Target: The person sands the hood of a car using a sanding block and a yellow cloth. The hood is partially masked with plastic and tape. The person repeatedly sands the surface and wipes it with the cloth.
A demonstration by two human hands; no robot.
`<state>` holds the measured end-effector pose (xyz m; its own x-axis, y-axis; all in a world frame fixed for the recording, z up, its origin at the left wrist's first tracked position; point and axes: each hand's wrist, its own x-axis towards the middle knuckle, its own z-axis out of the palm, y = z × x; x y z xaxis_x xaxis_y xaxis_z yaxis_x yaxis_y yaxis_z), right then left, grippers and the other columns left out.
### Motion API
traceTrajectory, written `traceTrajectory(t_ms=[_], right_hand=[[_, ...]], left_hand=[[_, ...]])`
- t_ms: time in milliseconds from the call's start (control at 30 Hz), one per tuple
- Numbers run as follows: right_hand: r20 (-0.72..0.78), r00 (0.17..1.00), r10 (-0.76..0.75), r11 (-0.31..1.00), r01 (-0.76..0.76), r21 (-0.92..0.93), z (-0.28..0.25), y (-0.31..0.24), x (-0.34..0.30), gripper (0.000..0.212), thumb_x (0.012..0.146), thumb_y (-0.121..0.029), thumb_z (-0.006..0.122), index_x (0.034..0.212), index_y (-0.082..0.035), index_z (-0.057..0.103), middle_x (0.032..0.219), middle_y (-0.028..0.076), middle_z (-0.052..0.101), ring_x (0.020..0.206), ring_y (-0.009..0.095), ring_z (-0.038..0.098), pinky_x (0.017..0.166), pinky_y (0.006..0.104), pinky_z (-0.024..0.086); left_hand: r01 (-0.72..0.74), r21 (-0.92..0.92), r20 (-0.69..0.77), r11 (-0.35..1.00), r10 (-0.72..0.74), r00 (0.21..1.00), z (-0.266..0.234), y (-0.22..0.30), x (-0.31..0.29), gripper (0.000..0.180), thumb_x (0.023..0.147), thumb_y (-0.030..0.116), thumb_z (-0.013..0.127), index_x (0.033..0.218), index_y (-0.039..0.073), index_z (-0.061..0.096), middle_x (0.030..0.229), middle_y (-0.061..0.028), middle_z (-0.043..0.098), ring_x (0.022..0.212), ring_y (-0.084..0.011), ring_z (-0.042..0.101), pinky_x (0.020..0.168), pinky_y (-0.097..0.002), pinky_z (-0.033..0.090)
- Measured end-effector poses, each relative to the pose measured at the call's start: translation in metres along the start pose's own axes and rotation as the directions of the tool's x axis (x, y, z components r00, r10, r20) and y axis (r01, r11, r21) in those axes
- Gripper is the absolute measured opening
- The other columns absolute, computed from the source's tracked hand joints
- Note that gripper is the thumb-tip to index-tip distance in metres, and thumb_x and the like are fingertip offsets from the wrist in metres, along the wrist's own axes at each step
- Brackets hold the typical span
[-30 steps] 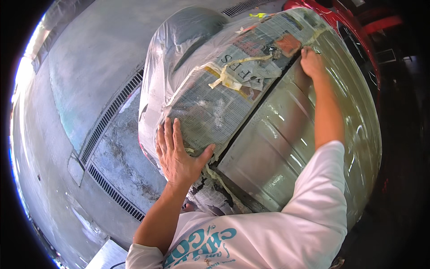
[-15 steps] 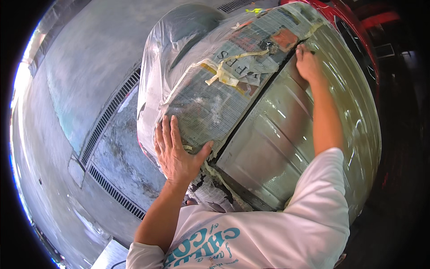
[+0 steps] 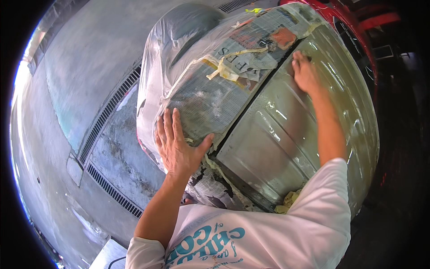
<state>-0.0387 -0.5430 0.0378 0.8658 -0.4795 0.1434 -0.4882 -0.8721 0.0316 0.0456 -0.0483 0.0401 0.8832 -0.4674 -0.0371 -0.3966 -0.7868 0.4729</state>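
Note:
My left hand (image 3: 178, 150) lies flat with fingers spread on the masking newspaper (image 3: 197, 105) that covers part of a vehicle, close to the paper's near edge. Farther off and to the right, my right hand (image 3: 307, 76) presses on a glossy olive-grey ridged body panel (image 3: 264, 139). Its fingers are curled in; whatever they may hold is hidden, though a small dark patch shows by the fingertips. A dark gap (image 3: 255, 96) runs between panel and newspaper. Torn cream masking tape (image 3: 224, 71) lies loosely across the paper.
Clear plastic sheeting (image 3: 156, 58) wraps the vehicle's left side. A crumpled yellowish wad (image 3: 289, 201) rests at the panel's near edge, by my right sleeve. Slotted drain grates (image 3: 114, 190) cross the grey floor at left. A red car (image 3: 354, 40) stands at the far right.
My right hand has slid a little toward me along the panel, its arm drawing back. The yellowish wad now shows beside my sleeve. My left hand stays on the newspaper.

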Motion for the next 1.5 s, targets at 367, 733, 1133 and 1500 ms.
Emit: traceTrajectory(t_ms=[367,733,1133,1500], right_hand=[[-0.014,0.970,0.242,0.969,-0.242,-0.048,0.019,0.033,0.077,0.050,0.112,-0.036,0.046,0.149,-0.005,0.058,0.151,0.023,0.060,0.136,0.045,0.059,0.115,0.0547,0.048],[0.059,0.995,-0.075,0.986,0.083,-0.143,-0.019,-0.115,-0.040,0.047,0.111,-0.030,0.048,0.143,0.002,0.063,0.153,0.025,0.059,0.143,0.039,0.056,0.120,0.0478,0.044],[0.030,0.949,0.313,0.949,-0.314,0.035,-0.008,0.019,0.078,0.047,0.111,-0.035,0.048,0.141,-0.003,0.063,0.149,0.022,0.063,0.134,0.047,0.060,0.114,0.0535,0.048],[0.178,0.962,0.207,0.969,-0.226,0.096,-0.046,-0.088,-0.006,0.051,0.113,-0.034,0.045,0.150,-0.002,0.058,0.160,0.021,0.053,0.145,0.040,0.054,0.122,0.0491,0.044]], left_hand=[[-0.019,0.001,-0.019,1.000,0.019,1.000,0.003,-0.004,-0.004,0.116,0.080,0.060,0.083,0.168,0.004,0.032,0.172,-0.0209,0.034,0.162,-0.0421,0.024,0.131,-0.0563,0.020],[-0.007,-0.069,-0.031,0.998,0.004,1.000,0.002,-0.003,-0.001,0.118,0.082,0.063,0.082,0.169,0.004,0.028,0.173,-0.0192,0.033,0.163,-0.0405,0.023,0.131,-0.0581,0.019],[-0.019,-0.040,-0.004,0.999,0.019,1.000,0.002,-0.004,-0.001,0.118,0.080,0.060,0.084,0.168,0.003,0.030,0.173,-0.0207,0.033,0.161,-0.0426,0.025,0.131,-0.0570,0.019],[-0.002,-0.012,-0.022,1.000,0.002,1.000,0.004,-0.003,0.000,0.120,0.081,0.062,0.083,0.171,0.007,0.026,0.173,-0.0199,0.035,0.163,-0.0403,0.024,0.131,-0.0553,0.022]])
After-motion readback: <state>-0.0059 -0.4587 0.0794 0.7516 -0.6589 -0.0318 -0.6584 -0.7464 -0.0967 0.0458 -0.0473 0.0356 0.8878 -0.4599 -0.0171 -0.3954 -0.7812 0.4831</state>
